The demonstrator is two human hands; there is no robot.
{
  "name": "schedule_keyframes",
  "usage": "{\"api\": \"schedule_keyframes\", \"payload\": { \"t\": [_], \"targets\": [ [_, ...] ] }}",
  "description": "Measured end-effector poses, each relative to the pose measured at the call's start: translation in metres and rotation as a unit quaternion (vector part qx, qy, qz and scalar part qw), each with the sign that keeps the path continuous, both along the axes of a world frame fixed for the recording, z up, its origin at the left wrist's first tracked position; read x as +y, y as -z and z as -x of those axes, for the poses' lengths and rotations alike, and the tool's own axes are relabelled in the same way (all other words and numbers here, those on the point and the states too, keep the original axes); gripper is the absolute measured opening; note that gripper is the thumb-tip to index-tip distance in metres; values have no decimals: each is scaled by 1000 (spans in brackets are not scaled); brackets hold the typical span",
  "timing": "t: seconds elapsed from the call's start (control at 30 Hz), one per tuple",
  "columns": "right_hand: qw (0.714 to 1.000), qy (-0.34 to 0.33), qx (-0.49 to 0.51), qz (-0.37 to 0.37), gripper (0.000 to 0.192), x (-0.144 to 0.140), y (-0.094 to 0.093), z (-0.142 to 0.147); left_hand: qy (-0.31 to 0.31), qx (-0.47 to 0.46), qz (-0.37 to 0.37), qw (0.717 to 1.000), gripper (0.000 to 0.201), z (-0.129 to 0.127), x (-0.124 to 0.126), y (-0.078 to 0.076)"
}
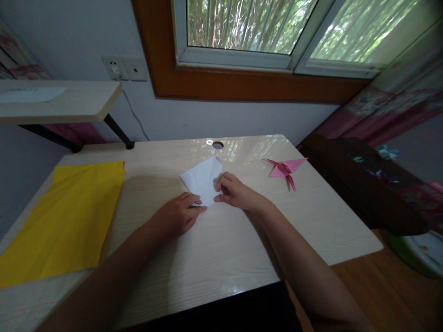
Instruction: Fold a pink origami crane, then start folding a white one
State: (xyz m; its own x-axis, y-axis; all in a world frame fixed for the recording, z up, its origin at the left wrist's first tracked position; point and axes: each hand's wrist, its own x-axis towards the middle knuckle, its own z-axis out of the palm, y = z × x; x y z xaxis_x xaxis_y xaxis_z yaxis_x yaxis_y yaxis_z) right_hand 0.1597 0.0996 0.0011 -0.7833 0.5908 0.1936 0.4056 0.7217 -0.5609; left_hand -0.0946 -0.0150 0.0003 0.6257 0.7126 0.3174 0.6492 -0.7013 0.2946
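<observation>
A folded sheet of white paper (202, 179) lies on the table between my hands, its point toward the far side. At its near-left edge, my left hand (182, 212) has the thumb and fingers closed on the paper. My right hand (237, 190) is curled at the right edge, with thumb and fingertips gripping the paper there. The fingers cover part of the lower folds. Off to the right sits a pink folded-paper figure (285, 169) with thin darker strips, apart from both hands.
Large yellow paper (69, 216) covers the left of the pale table (221, 258). A raised shelf (69, 103) stands at the back left, below wall sockets (125, 69). The tabletop has a cable hole (218, 145) near the wall. A dark wooden piece of furniture (349, 180) stands at the right.
</observation>
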Motion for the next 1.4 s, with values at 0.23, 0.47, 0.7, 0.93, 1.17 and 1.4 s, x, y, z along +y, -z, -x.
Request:
{"api": "schedule_keyframes", "payload": {
  "t": [0.23, 0.47, 0.7, 0.93, 1.17, 1.4],
  "targets": [
    [999, -9, 48, 19, 8, 4, -1, -9, 2, -9, -8, 1000, 25, 3, 1, 0],
    [967, 206, 127, -74, 17, 16, -2, -29, 3, -36, -24, 999, 20, 13, 5, 3],
    [981, 144, 105, -79, 27, 25, 7, -32, -3, -35, -56, 998, 24, 17, 8, -3],
    [998, 21, 60, -30, 18, 20, -1, -33, -98, 38, -85, 991, 31, 19, 9, -9],
    [998, -34, 53, 17, 12, 9, -7, -21, -195, 58, -103, 974, 13, 24, 13, -5],
    [998, -50, 46, 3, 18, 1, 0, -4, -149, 33, -78, 985, 30, 17, 8, 5]
  ]
}}
